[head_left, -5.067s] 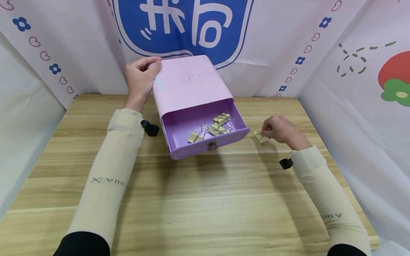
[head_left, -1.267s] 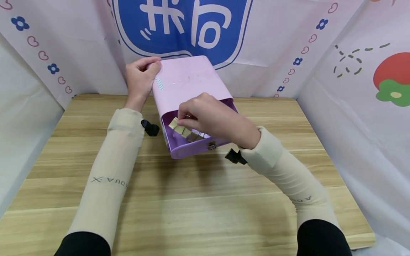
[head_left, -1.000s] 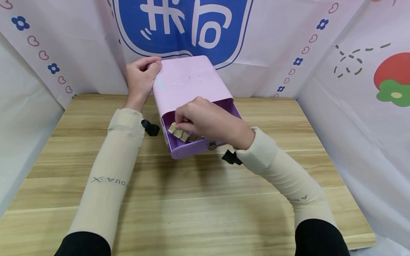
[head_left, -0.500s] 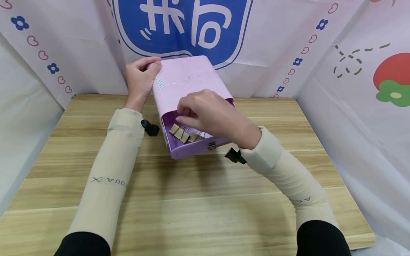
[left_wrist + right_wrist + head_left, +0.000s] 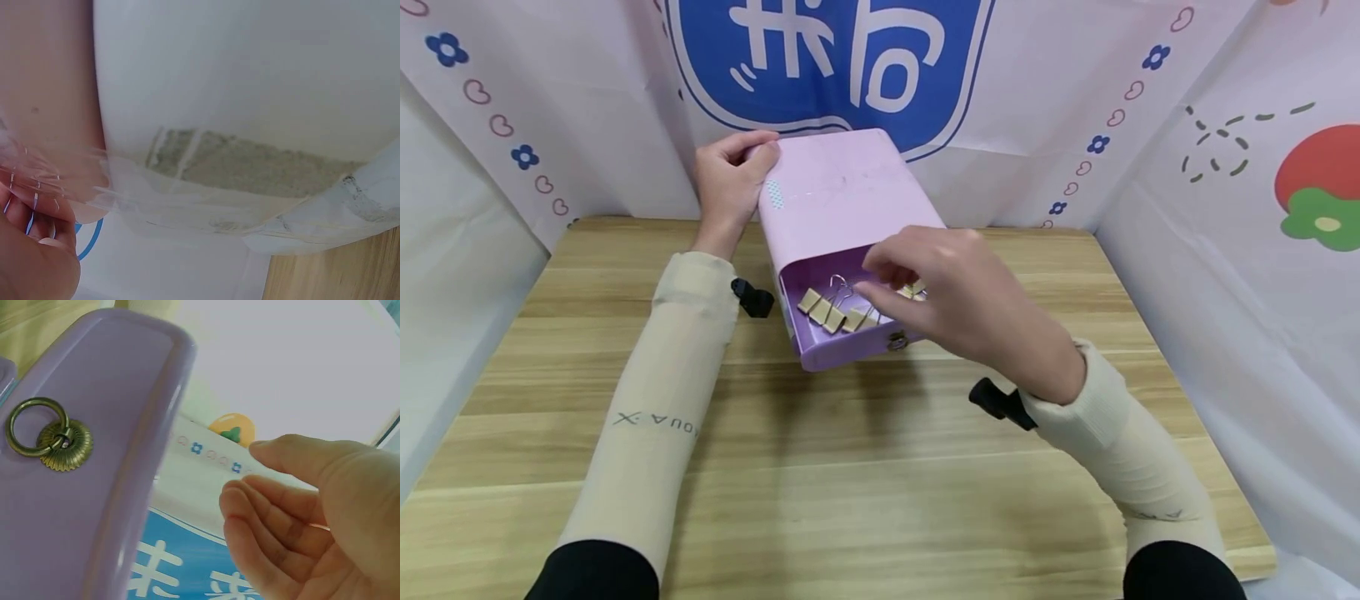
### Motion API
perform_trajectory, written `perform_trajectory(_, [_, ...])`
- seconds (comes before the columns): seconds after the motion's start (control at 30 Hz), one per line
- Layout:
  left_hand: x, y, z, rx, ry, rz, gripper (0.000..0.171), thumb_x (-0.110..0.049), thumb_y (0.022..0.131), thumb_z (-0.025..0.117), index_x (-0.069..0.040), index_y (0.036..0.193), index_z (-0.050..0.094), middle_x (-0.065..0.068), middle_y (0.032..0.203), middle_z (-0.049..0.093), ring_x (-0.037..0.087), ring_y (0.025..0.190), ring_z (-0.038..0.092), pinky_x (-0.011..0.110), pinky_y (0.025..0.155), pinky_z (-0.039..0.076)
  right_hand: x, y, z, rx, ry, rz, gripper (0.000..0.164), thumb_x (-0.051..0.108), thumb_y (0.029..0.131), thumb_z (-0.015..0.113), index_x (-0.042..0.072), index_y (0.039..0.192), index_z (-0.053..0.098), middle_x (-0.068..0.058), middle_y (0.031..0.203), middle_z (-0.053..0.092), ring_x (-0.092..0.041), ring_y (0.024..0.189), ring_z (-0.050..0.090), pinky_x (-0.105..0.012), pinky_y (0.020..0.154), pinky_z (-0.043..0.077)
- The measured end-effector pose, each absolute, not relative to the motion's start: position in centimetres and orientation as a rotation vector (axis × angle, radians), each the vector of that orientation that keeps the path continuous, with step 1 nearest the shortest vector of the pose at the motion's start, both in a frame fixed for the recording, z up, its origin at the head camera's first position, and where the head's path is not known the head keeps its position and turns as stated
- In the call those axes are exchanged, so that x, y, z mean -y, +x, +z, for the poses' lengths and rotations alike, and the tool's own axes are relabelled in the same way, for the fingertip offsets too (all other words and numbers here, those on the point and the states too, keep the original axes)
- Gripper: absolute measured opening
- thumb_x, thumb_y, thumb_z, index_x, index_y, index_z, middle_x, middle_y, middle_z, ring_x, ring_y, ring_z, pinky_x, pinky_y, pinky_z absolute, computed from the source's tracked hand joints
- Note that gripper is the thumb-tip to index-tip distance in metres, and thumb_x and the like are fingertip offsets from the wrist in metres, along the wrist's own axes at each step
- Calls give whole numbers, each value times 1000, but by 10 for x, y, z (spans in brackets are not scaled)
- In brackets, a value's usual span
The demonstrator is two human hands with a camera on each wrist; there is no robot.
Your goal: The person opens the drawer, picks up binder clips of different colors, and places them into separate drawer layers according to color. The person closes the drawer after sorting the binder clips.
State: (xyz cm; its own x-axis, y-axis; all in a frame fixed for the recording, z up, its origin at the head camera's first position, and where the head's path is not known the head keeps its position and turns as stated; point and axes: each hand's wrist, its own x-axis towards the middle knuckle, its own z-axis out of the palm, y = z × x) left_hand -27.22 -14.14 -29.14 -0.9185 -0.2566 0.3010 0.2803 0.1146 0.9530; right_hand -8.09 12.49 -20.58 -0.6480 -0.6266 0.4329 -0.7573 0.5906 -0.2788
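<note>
A pink box (image 5: 850,192) stands at the back of the table, its purple drawer (image 5: 842,357) pulled out toward me. Several gold binder clips (image 5: 823,312) lie at the drawer's left and middle; more clips (image 5: 913,292) show partly behind my right hand. With thumb and fingers my left hand (image 5: 728,187) grips the box's back left corner. My right hand (image 5: 966,304) hovers over the drawer's right part, thumb apart from loosely bent fingers, holding nothing. In the right wrist view the drawer front has a brass ring pull (image 5: 65,445), and the hand's palm (image 5: 350,519) is bare.
The wooden table (image 5: 865,492) stretches in front of the box and to both sides. A white printed cloth (image 5: 1015,100) hangs right behind the box, and further white cloth (image 5: 1262,317) closes off the right side.
Earlier my right hand pinched a binder clip on the table at right, then carried it into the drawer's left part and let go. It has since drawn back rightward. The left hand stays put.
</note>
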Motion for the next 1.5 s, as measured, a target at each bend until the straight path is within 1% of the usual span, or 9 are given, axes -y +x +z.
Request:
perform_trajectory(0.13, [142, -274, -293, 2008, -21, -1857, 25, -22, 95, 76, -8, 115, 82, -5, 104, 75, 9, 94, 58, 24, 80, 45, -138, -68, -210, 2424, 1091, 660, 15, 15, 93, 81, 3, 102, 78, -5, 90, 77, -13, 79, 69, -29, 74, 61])
perform_trajectory(0.3, [142, -275, -294, 2009, -23, -1855, 24, -23, 95, 76, -9, 114, 82, -5, 104, 75, 9, 94, 58, 24, 80, 44, -150, -56, -216, 2408, 1011, 668, 16, 17, 91, 84, 4, 98, 78, -3, 86, 77, -10, 74, 70, -26, 70, 62])
perform_trajectory(0.43, [141, -274, -293, 2011, -23, -1850, 26, -23, 95, 76, -7, 115, 82, -5, 104, 75, 8, 93, 57, 24, 80, 44, -156, -50, -225, 2408, 977, 692, 18, 17, 89, 86, 3, 97, 78, -3, 85, 77, -8, 72, 71, -24, 69, 62])
perform_trajectory(0.57, [141, -272, -292, 2013, -22, -1851, 27, -22, 96, 75, -6, 116, 81, -5, 103, 75, 9, 94, 57, 24, 80, 44, -160, -46, -238, 2404, 958, 699, 16, 16, 88, 87, 4, 95, 79, -3, 84, 79, -9, 73, 72, -25, 70, 63])
perform_trajectory(0.73, [141, -272, -292, 2017, -11, -1866, 25, -23, 96, 76, -9, 115, 82, -7, 103, 74, 9, 94, 58, 24, 81, 45, -164, -42, -258, 2397, 925, 707, 16, 14, 86, 88, 4, 91, 77, -4, 80, 77, -9, 70, 72, -24, 67, 62])
perform_trajectory(0.87, [142, -274, -293, 2009, -11, -1862, 23, -22, 95, 76, -10, 113, 83, -8, 102, 74, 8, 94, 59, 23, 82, 45, -165, -41, -275, 2409, 872, 718, 19, 13, 84, 90, 2, 91, 76, -5, 78, 76, -10, 67, 71, -24, 64, 61])
perform_trajectory(1.1, [142, -276, -294, 2008, -24, -1864, 23, -22, 95, 77, -10, 113, 83, -8, 102, 75, 8, 94, 59, 23, 82, 45, -161, -43, -303, 2448, 772, 741, 20, 16, 85, 89, 2, 91, 76, -6, 77, 75, -12, 66, 70, -24, 63, 61])
perform_trajectory(1.33, [142, -274, -292, 2014, -16, -1858, 25, -22, 95, 76, -8, 116, 82, -5, 106, 75, 8, 96, 59, 23, 83, 45, -152, -48, -318, 2472, 705, 806, 24, 21, 86, 89, 2, 88, 75, -7, 78, 76, -13, 66, 71, -26, 61, 61])
perform_trajectory(1.5, [143, -274, -292, 2015, -13, -1854, 24, -22, 95, 76, -9, 115, 82, -4, 106, 76, 8, 95, 59, 23, 82, 45, -146, -53, -326, 2477, 669, 845, 25, 23, 85, 90, 4, 81, 73, -5, 73, 75, -10, 61, 69, -20, 57, 57])
